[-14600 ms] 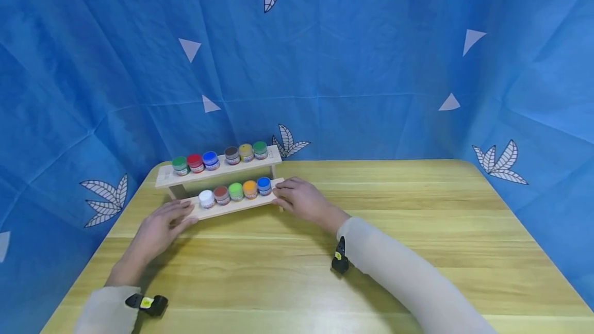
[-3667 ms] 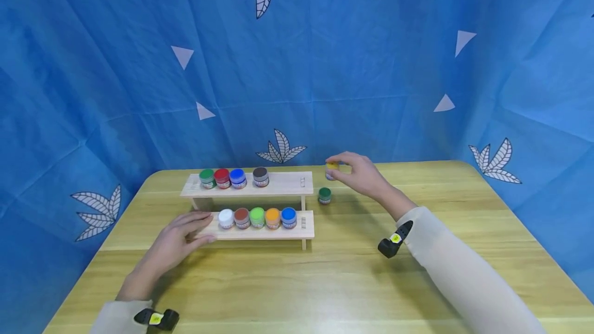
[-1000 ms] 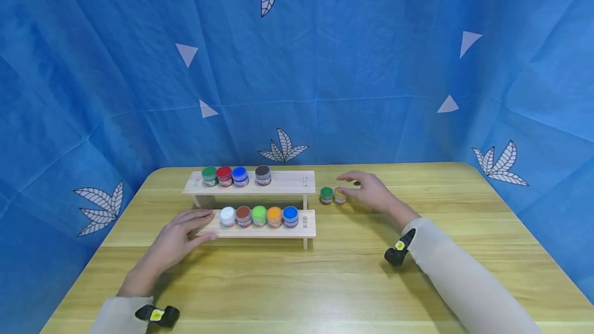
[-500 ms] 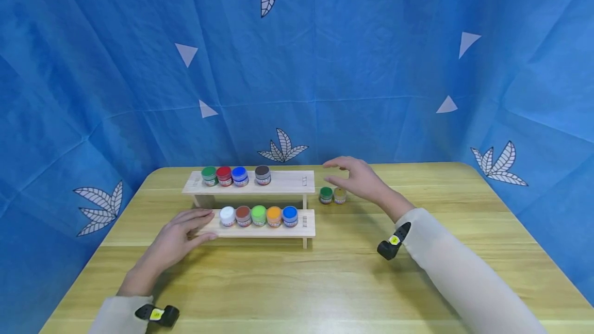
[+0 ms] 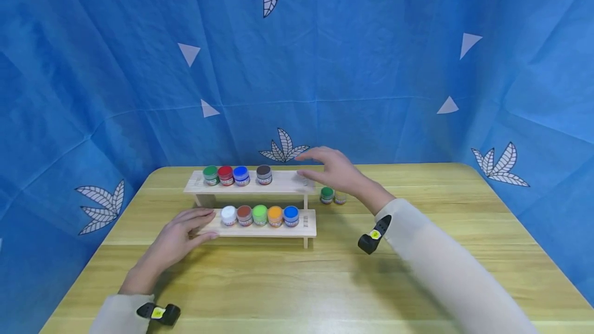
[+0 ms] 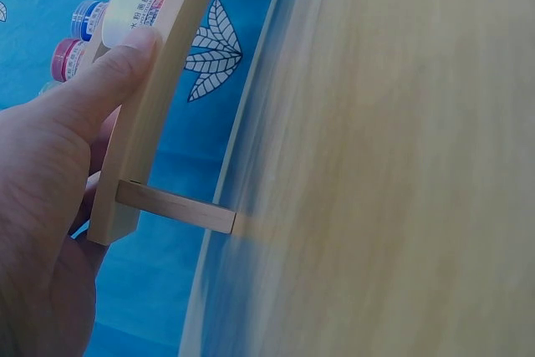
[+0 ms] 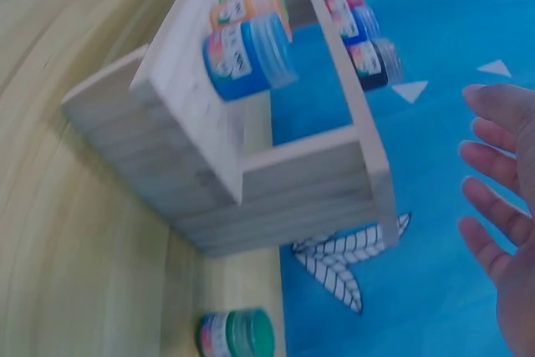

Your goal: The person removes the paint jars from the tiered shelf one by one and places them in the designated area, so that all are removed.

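Note:
A two-tier wooden rack bears small paint jars. My left hand holds the left end of its lower shelf, thumb beside the white paint jar and fingers on the board's far side. My right hand, fingers parted and holding nothing, hovers by the right end of the upper shelf. Nearest to it up there is the dark-lidded paint jar. A green paint jar and a yellow paint jar stand on the table right of the rack; my right forearm partly hides the yellow one.
Green, red and blue jars stand left on the upper shelf. The lower shelf also carries brown, light green, orange and blue jars. A blue patterned cloth hangs behind the wooden table.
Green and yellow jars went from the upper shelf's right end to the table. My right hand let go of the yellow jar and moved left to the upper shelf; my left hand stayed put lately.

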`<state>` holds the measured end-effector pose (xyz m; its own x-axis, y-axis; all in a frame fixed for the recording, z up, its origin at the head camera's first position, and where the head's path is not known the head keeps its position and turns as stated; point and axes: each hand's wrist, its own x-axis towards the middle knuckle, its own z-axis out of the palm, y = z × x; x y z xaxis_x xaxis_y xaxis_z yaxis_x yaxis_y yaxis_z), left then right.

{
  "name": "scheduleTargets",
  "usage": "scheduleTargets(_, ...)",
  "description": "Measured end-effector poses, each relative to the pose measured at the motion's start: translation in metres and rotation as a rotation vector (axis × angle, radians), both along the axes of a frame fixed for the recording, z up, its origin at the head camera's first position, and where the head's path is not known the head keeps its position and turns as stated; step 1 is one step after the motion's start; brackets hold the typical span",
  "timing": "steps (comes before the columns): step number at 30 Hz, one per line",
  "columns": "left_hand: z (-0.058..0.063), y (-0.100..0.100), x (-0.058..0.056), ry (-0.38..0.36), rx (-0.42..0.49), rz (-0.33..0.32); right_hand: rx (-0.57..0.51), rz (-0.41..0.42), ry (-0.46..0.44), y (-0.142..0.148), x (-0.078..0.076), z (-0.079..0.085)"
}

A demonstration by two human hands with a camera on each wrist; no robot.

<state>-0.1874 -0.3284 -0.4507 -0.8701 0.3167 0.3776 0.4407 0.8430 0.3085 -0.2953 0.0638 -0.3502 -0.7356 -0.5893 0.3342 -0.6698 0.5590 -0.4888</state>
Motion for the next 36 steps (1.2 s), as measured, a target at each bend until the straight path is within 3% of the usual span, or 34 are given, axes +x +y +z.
scheduleTargets(16, 0.002, 0.001, 0.000, 0.002, 0.007, -0.009, -0.003, 0.053, -0.027, -0.037, 0.000, 0.011)
scheduleTargets(26, 0.002, 0.001, 0.000, -0.014, 0.006, -0.002, 0.023, 0.075, -0.047, -0.055, -0.005, 0.009)
scheduleTargets(36, 0.001, 0.000, -0.001, -0.009, 0.004, -0.004, 0.056, 0.040, -0.098, -0.074, -0.006, 0.004)
